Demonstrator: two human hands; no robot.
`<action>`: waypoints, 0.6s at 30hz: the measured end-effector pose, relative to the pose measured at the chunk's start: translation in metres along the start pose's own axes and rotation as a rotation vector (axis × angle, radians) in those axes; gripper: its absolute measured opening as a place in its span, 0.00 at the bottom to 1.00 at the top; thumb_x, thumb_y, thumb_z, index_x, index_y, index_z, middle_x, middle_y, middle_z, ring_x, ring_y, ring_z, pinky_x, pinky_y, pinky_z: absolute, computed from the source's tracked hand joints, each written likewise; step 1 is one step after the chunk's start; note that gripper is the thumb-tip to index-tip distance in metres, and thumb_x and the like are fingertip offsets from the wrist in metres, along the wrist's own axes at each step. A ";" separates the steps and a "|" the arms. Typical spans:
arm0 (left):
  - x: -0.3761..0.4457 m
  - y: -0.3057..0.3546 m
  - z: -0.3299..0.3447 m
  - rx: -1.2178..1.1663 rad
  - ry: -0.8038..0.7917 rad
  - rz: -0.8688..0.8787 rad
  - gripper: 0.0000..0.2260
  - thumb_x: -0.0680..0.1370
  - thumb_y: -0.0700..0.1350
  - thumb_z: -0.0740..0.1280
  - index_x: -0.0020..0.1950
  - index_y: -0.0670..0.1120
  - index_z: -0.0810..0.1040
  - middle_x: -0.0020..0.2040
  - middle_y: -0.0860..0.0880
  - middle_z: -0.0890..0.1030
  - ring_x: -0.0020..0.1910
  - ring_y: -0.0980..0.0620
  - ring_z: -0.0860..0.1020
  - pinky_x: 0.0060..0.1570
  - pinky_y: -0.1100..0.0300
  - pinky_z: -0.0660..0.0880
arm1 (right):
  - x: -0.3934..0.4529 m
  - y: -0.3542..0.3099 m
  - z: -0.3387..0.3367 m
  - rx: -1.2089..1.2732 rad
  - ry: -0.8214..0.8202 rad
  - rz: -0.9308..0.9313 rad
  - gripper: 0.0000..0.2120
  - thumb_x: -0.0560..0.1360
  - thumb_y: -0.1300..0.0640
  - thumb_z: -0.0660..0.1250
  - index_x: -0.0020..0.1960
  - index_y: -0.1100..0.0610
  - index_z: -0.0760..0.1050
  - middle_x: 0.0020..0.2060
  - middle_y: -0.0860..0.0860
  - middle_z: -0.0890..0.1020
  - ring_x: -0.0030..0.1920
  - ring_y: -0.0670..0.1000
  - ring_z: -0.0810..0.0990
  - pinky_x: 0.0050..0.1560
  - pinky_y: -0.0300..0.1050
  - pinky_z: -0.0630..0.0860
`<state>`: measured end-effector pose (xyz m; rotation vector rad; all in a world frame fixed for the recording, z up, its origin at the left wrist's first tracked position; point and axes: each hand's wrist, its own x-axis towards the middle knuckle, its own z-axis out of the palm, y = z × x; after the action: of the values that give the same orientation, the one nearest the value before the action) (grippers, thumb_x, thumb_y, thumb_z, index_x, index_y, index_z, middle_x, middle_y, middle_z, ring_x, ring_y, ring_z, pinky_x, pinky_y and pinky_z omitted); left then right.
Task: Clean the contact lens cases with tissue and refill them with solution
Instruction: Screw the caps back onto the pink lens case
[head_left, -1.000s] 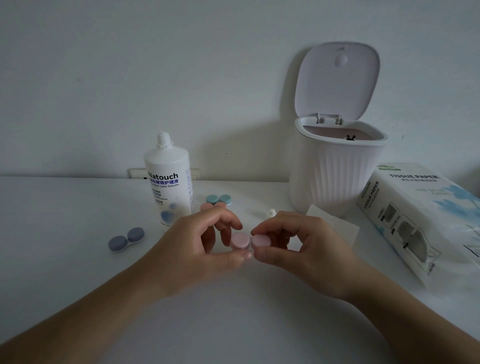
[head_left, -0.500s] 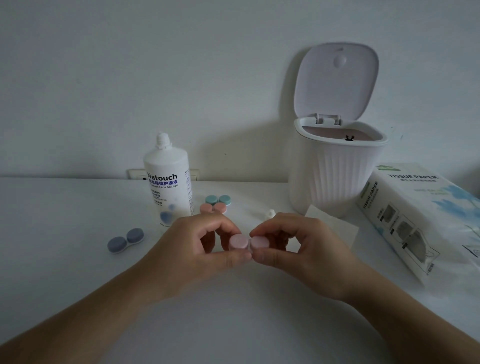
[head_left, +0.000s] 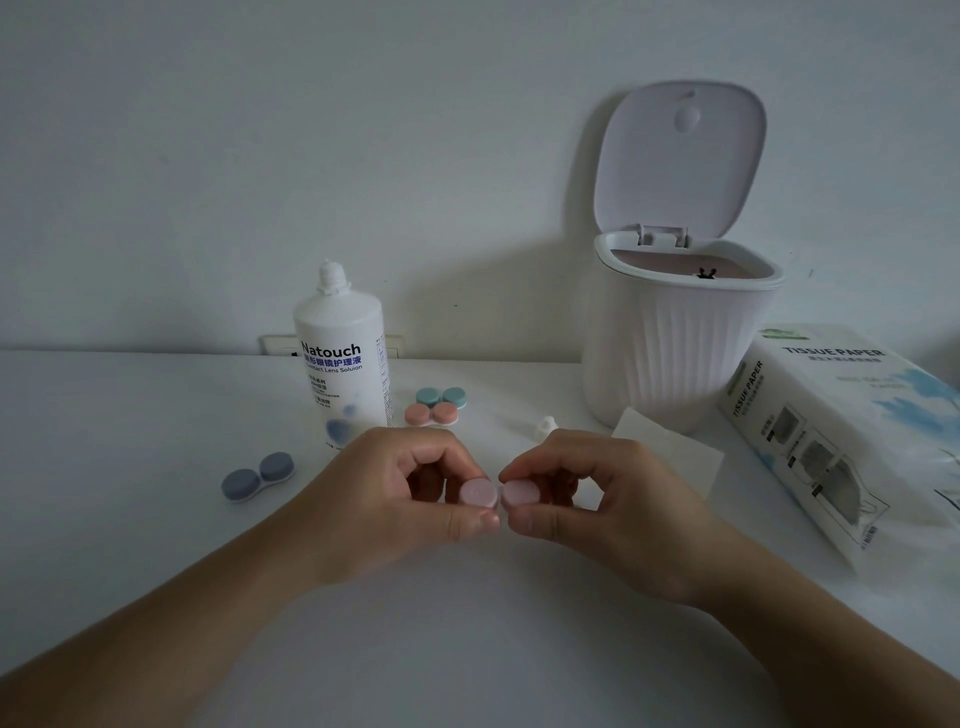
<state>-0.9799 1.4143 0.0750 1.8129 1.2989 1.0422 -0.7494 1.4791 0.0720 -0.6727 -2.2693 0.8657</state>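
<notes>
A pale pink lens case (head_left: 498, 492) with two round caps is held just above the white table, between both hands. My left hand (head_left: 400, 493) pinches its left cap with thumb and fingers; my right hand (head_left: 597, 499) pinches its right cap. The uncapped white solution bottle (head_left: 340, 364) stands behind my left hand. A blue-grey case (head_left: 257, 475) lies to the left. A teal case (head_left: 441, 397) and a salmon case (head_left: 431, 414) lie beside the bottle. A flat tissue sheet (head_left: 670, 452) lies behind my right hand.
A white ribbed bin (head_left: 675, 353) with its lid up stands at the back right. A tissue paper pack (head_left: 852, 431) lies at the right edge. The small white bottle cap (head_left: 545, 426) sits behind my right hand. A wall runs along the table's far edge.
Both hands have lowered slightly with the pink case and their fingers have shifted around the two caps. Nothing else on the table moved.
</notes>
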 end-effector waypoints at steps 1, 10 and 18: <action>0.000 0.000 0.000 -0.012 -0.001 -0.006 0.13 0.65 0.59 0.77 0.42 0.53 0.84 0.31 0.43 0.75 0.33 0.52 0.70 0.35 0.59 0.67 | 0.000 0.000 0.000 -0.003 -0.003 -0.003 0.09 0.72 0.50 0.77 0.51 0.45 0.83 0.43 0.43 0.83 0.42 0.47 0.80 0.44 0.42 0.78; -0.001 -0.002 -0.002 -0.053 -0.075 -0.025 0.10 0.65 0.56 0.78 0.42 0.53 0.85 0.35 0.48 0.79 0.34 0.54 0.71 0.40 0.55 0.70 | -0.001 0.002 -0.001 0.015 -0.049 0.003 0.12 0.71 0.44 0.74 0.54 0.43 0.82 0.43 0.42 0.82 0.43 0.47 0.80 0.46 0.44 0.78; -0.001 -0.005 -0.001 -0.009 -0.071 -0.041 0.11 0.67 0.57 0.76 0.45 0.54 0.86 0.40 0.38 0.81 0.36 0.51 0.72 0.39 0.55 0.70 | 0.001 0.005 0.000 0.026 -0.087 0.045 0.10 0.72 0.47 0.76 0.52 0.43 0.83 0.43 0.43 0.82 0.43 0.46 0.80 0.47 0.44 0.78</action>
<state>-0.9833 1.4147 0.0705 1.7922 1.2821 0.9520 -0.7488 1.4830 0.0691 -0.6894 -2.3235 0.9613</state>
